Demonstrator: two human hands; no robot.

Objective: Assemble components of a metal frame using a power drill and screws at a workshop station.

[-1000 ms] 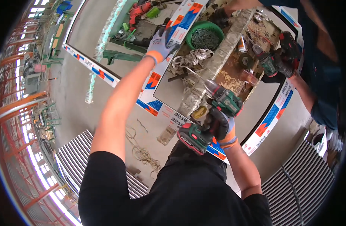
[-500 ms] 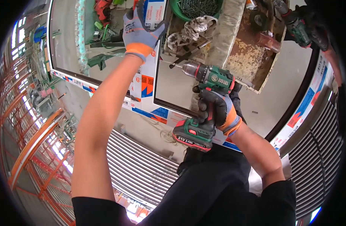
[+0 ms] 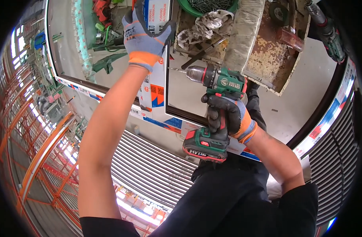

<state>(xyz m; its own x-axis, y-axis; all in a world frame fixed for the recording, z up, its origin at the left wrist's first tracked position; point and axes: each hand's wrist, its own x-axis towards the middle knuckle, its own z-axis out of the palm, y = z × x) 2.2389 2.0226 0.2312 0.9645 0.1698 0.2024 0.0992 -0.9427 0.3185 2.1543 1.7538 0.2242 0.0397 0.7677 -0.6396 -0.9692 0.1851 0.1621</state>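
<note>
My right hand (image 3: 229,114), in a grey and orange glove with black fingers, is closed round the handle of a green and black cordless drill (image 3: 228,81). The drill bit (image 3: 176,69) points left, its tip at the dark inner edge of a window frame's middle bar (image 3: 159,75). Whether the tip touches the bar, I cannot tell. Farther up that bar, my left hand (image 3: 143,41), in a matching glove, straddles and grips it, thumb on the right side and fingers on the left. Printed protective film in white, blue and orange covers the window frame.
Beyond the frame stands a worn tray (image 3: 281,89) with a hammer (image 3: 290,39), a grinding disc (image 3: 278,12) and crumpled rags (image 3: 210,23). A green bowl (image 3: 183,4) holds many screws. A second drill (image 3: 331,39) is at the far right, a red tool (image 3: 103,12) at the far left.
The drill has levelled slightly, its bit now more square to the bar. A co-worker's hand and forearm by the second drill are no longer visible. The view has shifted a little.
</note>
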